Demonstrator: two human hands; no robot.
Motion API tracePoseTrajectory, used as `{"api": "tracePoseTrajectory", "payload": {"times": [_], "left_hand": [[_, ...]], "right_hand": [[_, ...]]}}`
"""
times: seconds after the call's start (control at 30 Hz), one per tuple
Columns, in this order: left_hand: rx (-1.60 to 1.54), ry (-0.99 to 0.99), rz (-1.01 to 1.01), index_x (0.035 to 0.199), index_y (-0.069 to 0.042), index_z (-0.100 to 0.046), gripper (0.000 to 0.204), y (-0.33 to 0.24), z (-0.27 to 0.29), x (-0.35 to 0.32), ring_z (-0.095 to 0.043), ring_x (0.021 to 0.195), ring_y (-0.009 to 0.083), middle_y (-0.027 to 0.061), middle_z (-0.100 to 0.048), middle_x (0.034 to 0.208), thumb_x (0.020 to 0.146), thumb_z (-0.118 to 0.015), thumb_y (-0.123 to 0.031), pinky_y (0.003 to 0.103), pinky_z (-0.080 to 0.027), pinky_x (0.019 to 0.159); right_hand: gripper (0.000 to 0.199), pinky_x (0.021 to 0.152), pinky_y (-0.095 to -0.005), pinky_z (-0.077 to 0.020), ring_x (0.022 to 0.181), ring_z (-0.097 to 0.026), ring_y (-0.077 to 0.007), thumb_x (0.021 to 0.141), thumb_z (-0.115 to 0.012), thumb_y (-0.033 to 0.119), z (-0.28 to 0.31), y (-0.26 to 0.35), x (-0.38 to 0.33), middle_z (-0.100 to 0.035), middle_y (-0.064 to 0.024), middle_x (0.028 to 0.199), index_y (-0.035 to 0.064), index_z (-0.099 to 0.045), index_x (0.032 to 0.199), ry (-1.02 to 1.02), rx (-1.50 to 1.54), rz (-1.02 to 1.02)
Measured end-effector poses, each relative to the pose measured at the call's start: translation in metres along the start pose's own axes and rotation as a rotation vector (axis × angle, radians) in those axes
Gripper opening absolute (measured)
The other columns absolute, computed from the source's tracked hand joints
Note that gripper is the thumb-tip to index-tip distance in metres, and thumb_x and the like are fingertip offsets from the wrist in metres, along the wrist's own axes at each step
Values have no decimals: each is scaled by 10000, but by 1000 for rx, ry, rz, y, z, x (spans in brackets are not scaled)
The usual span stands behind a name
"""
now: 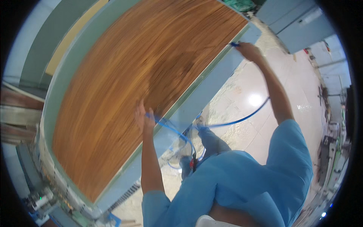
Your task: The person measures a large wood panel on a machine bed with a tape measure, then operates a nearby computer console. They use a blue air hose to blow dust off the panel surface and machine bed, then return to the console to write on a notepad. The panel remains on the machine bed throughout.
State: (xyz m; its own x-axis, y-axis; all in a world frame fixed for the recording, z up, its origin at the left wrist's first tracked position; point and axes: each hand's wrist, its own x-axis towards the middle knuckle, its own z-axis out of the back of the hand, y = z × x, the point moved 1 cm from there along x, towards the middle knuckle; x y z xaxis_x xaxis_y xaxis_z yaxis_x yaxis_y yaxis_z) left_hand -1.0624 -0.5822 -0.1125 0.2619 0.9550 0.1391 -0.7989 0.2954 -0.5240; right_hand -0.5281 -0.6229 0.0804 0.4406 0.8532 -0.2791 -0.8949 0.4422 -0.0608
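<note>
Grips a blue tool (pixel 235 44) in the right hand (pixel 248 52), beside the panel (pixel 113 90) laid on the table (pixel 200 99). Spreads the left hand (pixel 145 118) over wood, at a hose (pixel 172 129); cannot tell whether holding it.

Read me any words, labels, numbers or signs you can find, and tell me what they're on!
None can be read here.
Pale patch on the grey box, upper right: too blurred to tell if it's writing.
Blue tool in the right hand: too small to read.
Wood-grain board: just streaks and shadow.
Blue shirt: no writing visible.
</note>
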Motion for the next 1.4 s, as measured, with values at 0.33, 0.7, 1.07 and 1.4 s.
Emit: {"api": "tracePoseTrajectory", "payload": {"times": [0.33,0.7,1.07,1.4], "left_hand": [[-179,-172,266,1501,-11,-462,610,-10,32,-104,-478,1362,457,273,-496,1491,910,-583,-105,527,-332,1172],[-221,-377,239,1522,2,-452,667,-8,67,-244,-470,1384,435,250,-508,1509,881,-634,-35,514,-334,1180],[-309,-393,383,1516,-40,-454,663,-20,80,-306,-431,1435,436,234,-489,1521,884,-655,-25,513,-342,1204],[-441,-363,343,1492,21,-432,628,-24,55,-334,-451,1385,469,293,-470,1471,878,-563,27,505,-350,1182]], "right_hand": [[427,432,-279,-483,489,-586,-115,1096,-512,438,-94,104,-71,-606,-29,613,42,-670,1105,833,1102,341],[486,425,-274,-418,496,-551,-115,1067,-527,509,-143,234,-108,-567,-19,623,64,-659,1211,836,1073,541],[456,382,-271,-417,413,-528,-108,1091,-495,455,-96,258,-134,-533,-10,549,134,-639,1381,680,744,548],[345,715,-463,-557,819,-725,-300,1011,-593,404,-47,327,-131,-712,-163,856,98,-742,1062,219,-76,798]]}}
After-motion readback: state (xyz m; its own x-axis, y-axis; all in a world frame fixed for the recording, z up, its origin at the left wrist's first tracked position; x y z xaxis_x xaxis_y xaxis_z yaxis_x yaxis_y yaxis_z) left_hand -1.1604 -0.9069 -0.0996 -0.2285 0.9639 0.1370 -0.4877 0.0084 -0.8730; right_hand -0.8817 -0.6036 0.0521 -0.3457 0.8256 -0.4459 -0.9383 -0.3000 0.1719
